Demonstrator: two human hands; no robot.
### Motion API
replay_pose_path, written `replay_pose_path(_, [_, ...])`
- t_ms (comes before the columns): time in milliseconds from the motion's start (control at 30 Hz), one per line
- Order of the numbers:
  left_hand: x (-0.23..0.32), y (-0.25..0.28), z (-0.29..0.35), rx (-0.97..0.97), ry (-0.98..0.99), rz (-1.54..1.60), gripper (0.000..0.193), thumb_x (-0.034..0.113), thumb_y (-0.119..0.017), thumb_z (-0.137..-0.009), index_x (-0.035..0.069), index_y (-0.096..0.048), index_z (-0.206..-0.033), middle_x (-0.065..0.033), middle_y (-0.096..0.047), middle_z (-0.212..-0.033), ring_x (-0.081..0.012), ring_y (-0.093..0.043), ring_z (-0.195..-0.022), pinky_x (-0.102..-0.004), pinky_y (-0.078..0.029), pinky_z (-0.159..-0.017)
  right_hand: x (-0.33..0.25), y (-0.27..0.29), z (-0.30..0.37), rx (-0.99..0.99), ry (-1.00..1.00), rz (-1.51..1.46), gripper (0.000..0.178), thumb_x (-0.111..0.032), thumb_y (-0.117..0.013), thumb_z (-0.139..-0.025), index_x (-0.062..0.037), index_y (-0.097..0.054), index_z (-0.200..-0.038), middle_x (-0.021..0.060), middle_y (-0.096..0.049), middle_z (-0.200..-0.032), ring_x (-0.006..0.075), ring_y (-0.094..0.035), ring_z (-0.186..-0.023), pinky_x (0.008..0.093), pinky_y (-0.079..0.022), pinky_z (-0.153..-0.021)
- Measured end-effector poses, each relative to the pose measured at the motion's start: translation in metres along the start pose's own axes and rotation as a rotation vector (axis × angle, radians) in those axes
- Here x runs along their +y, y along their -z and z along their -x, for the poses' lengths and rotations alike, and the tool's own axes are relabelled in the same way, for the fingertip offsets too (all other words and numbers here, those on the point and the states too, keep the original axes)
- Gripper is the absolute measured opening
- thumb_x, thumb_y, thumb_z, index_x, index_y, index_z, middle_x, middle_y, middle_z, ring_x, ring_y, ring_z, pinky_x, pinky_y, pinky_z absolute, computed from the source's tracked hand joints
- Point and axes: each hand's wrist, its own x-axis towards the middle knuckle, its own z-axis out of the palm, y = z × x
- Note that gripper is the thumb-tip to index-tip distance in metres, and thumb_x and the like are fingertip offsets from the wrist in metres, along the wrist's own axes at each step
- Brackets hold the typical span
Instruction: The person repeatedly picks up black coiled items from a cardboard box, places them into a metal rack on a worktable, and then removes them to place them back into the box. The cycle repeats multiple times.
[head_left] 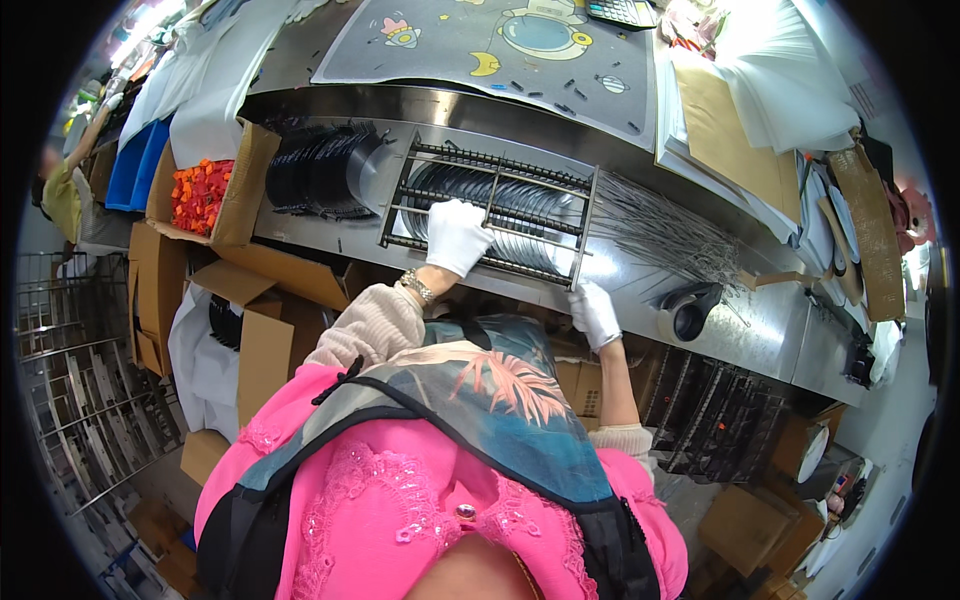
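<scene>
A dark metal rack with notched bars lies on the steel worktop, and a row of thin, shiny curved pieces stands in it. My left hand, in a white glove, is over the front left part of the rack with its fingers curled in; what they hold, if anything, is hidden. At the rack's near right corner, my right hand, also white-gloved, is closed around the end of the frame. Left of the rack lies a stack of black curved pieces.
Thin metal rods lie right of the rack, with a black tape roll nearer me. An open carton of red and orange clips stands left. A printed grey mat covers the back shelf. Another person is at far left.
</scene>
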Motion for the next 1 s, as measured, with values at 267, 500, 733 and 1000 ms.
replay_pose_path(267, [-0.017,0.012,-0.029,0.062,0.001,-0.044,0.011,0.017,-0.067,-0.063,0.01,-0.061,-0.059,-0.0084,-0.059,-0.063,-0.0282,-0.058,-0.066,-0.0417,-0.047,-0.062,0.025,0.157,0.143,1.114,-0.464,-0.755,0.043,-0.041,-0.05,-0.095,-0.0248,-0.032,-0.059,-0.0095,-0.022,-0.045,0.0068,-0.017,-0.03,0.0216,-0.014,-0.028])
replay_pose_path(500, [0.003,0.016,-0.001,0.235,-0.025,0.037,0.013,0.018,-0.069,-0.062,0.011,-0.058,-0.062,-0.0067,-0.055,-0.067,-0.0286,-0.056,-0.072,-0.0429,-0.042,-0.066,0.029,0.01,0.015,0.072,-0.367,-0.96,0.038,-0.032,-0.049,-0.099,-0.0205,-0.039,-0.064,-0.0073,-0.028,-0.049,0.0069,-0.023,-0.036,0.0229,-0.018,-0.031])
replay_pose_path(733, [-0.008,0.023,-0.033,0.109,0.016,-0.052,0.011,0.021,-0.066,-0.063,0.011,-0.065,-0.06,-0.0061,-0.061,-0.067,-0.0267,-0.058,-0.074,-0.0407,-0.046,-0.067,-0.03,0.013,-0.009,0.219,-0.289,-0.17,0.027,-0.027,-0.051,-0.097,-0.017,-0.051,-0.072,-0.0085,-0.038,-0.056,0.0032,-0.031,-0.043,0.0218,-0.023,-0.038])
replay_pose_path(1000, [-0.002,0.018,-0.003,0.049,0.04,0.015,0.013,0.021,-0.068,-0.066,0.01,-0.062,-0.063,-0.0086,-0.06,-0.072,-0.0284,-0.057,-0.075,-0.0422,-0.044,-0.069,-0.015,0.012,-0.022,-0.473,-0.657,-0.756,0.04,-0.033,-0.052,-0.098,-0.0156,-0.041,-0.063,-0.0064,-0.031,-0.051,0.0058,-0.028,-0.038,0.0213,-0.024,-0.035])
